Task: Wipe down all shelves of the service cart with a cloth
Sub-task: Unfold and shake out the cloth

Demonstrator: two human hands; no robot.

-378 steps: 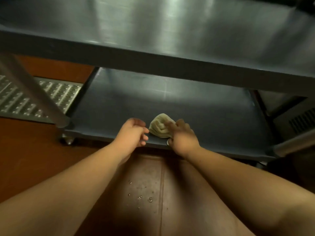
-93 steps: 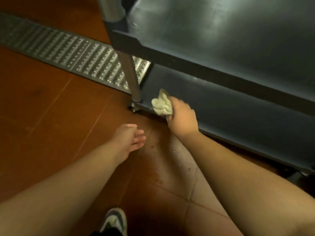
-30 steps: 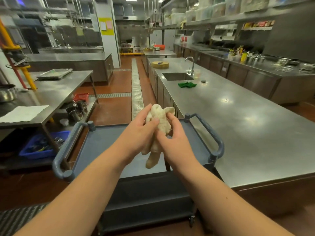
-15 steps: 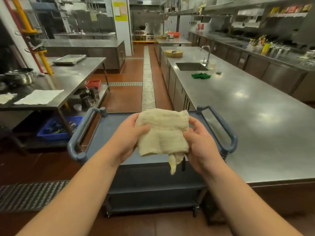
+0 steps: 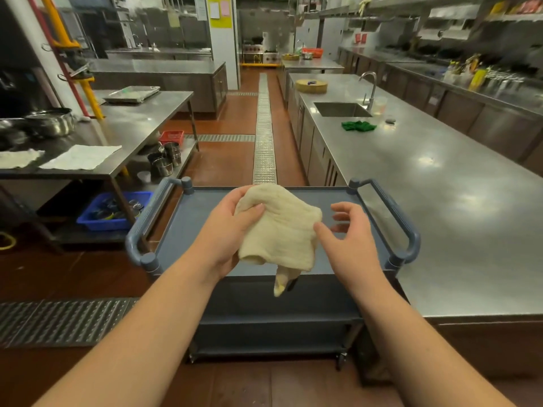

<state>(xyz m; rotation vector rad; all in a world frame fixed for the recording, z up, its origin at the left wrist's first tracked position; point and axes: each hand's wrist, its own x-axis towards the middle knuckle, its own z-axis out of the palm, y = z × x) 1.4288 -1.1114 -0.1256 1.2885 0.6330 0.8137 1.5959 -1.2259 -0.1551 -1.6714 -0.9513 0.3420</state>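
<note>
— Your fingers first: what are they doing?

— Your left hand (image 5: 227, 230) has its fingers curled round the cream, crumpled cotton cloth (image 5: 277, 230), thumb pressed on top. Your right hand (image 5: 345, 239) has its fingers loosely spread and slightly bent; its thumb tip sits just at the cloth's right edge, and you cannot tell whether it touches.

— And around you, biggest first?

— To your right runs the long stainless steel counter (image 5: 435, 201) with a sunken sink (image 5: 340, 109). Ahead of you stands the grey-blue three-shelf plastic service cart (image 5: 188, 224). You hold the cloth above its top shelf, one corner hanging down past the near edge. Smaller still, a green rag (image 5: 358, 126) lies on the counter near the sink.
</note>
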